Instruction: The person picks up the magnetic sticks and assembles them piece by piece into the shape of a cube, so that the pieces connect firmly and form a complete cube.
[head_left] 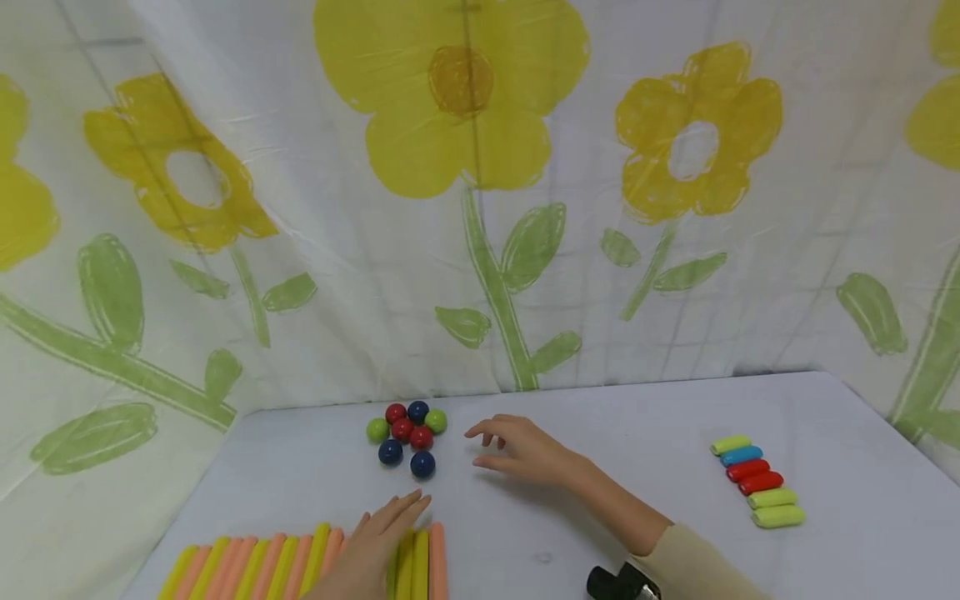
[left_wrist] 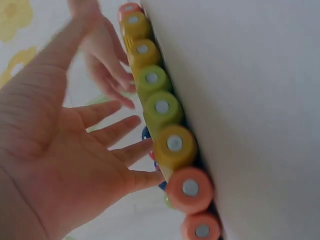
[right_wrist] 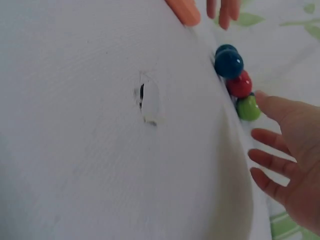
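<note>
White table (head_left: 637,450), set against a flower-print curtain (head_left: 360,358); one person at work, both hands over it.

Item: balls (head_left: 402,429), eight, red, blue and green, clustered toward the back edge. Glossy; probably hard, light, a little slippery and quick to roll. Best held, I judge, with fingertips and thumb on opposite sides, one at a time.

Item: sticks (head_left: 300,562), pink, yellow and some green, laid side by side in a row. Likely stiff and light, sturdy enough; the middle looks the balanced place to hold, though close neighbours leave the far ends easier to reach.

Item: right hand (head_left: 525,450), just right of the balls, fingers loosely bent, grasping nothing.

Item: left hand (head_left: 367,542), over the sticks, fingers extended, nothing gripped; contact I cannot tell.

Item: rolls (head_left: 761,482), six, in a slanting line toward the right edge.

Room: broad stretch of white between right hand and rolls; little depth behind the balls, where a stray one might roll off.
</note>
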